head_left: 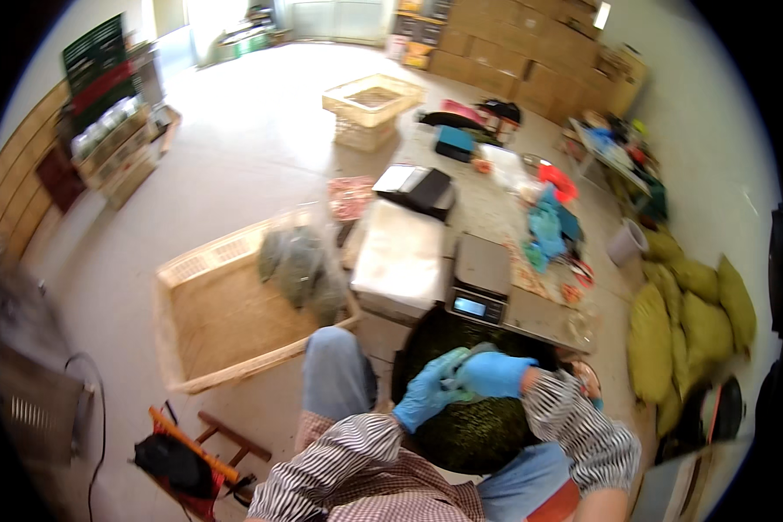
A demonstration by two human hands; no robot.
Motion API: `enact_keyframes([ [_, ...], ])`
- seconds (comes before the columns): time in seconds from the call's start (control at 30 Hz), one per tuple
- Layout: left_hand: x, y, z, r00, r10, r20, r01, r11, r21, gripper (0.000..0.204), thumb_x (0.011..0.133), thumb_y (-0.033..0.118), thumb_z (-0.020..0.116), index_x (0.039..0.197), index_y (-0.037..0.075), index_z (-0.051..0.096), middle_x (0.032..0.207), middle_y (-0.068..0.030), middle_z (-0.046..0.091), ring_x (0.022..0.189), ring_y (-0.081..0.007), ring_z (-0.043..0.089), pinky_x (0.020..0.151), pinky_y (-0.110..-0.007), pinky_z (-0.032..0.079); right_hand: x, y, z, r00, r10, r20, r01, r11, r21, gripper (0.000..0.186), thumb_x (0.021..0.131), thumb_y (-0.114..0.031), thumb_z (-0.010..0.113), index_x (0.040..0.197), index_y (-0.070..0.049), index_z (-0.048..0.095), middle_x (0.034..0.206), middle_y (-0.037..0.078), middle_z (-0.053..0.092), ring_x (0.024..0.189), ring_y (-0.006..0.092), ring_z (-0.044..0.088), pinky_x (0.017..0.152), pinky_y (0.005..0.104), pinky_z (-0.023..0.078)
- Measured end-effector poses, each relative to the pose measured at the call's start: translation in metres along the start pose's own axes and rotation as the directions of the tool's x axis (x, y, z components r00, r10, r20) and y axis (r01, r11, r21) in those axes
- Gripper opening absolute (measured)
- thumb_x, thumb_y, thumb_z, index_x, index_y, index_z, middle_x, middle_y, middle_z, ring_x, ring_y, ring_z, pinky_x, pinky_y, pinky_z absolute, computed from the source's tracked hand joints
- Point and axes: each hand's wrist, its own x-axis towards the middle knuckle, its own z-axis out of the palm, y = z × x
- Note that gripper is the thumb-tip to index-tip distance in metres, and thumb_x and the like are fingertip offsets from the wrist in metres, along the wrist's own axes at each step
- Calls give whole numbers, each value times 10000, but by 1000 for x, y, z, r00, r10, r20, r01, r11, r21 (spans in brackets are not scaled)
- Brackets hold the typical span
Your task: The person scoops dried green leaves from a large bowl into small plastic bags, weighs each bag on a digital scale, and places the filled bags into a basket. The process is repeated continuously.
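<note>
Both my hands wear blue gloves and meet above a round dark basin filled with dark green, fine leafy-looking material. My left hand is closed, its fingers up against the other hand. My right hand is closed too, its back turned up. A bit of something greyish and thin shows between them; its kind is hidden by the gloves and blur. Just beyond the basin, a digital scale with a lit display sits on the table's near end, nothing on its plate.
A cream plastic crate with filled clear bags stands on the left. Beside the scale lies a white stack. The table carries a black device and blue plastic. Green sacks lie right; a stool stands lower left.
</note>
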Motion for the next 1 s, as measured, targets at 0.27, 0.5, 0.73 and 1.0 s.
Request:
enact_keyframes([
  [0.27, 33, 64, -72, 940, -224, -255, 129, 930, -343, 127, 905, 146, 770, 1016, 84, 771, 942, -9, 740, 840, -87, 648, 738, -241, 531, -57, -139, -83, 618, -297, -728, 123, 951, -283, 418, 877, 12, 607, 1276, -89, 679, 1105, 209, 719, 989, 291, 720, 853, 378, 581],
  [0.5, 43, 120, -223, 414, -146, -899, 64, 989, -132, 271, 1008, 226, 660, 1162, 16, 734, 1029, -56, 737, 876, -124, 646, 818, -262, 515, -61, -75, -18, 432, 405, -805, 307, 773, 554, 296, 1002, 5, 547, 1260, -17, 689, 1186, 104, 722, 1080, 191, 680, 949, 315, 535],
  [0.73, 17, -42, -290, 317, -46, -947, 387, 918, 85, 409, 1042, 315, 599, 1278, -15, 648, 1156, -115, 693, 1011, -208, 623, 905, -335, 494, -40, -37, 82, 567, 644, -514, 193, 503, 843, 305, 1031, -92, 540, 1294, -5, 667, 1150, 115, 740, 990, 176, 700, 858, 297, 543],
  [1.0, 23, -98, -287, 599, -574, -559, 779, 578, 241, 912, 864, 592, 711, 1543, 72, 396, 1595, -291, 253, 1477, -441, 289, 1196, -449, 291, -25, -24, 120, 669, 619, -412, 103, 472, 876, 319, 1021, -21, 513, 1305, 25, 650, 1237, 163, 701, 1122, 236, 676, 989, 356, 538],
])
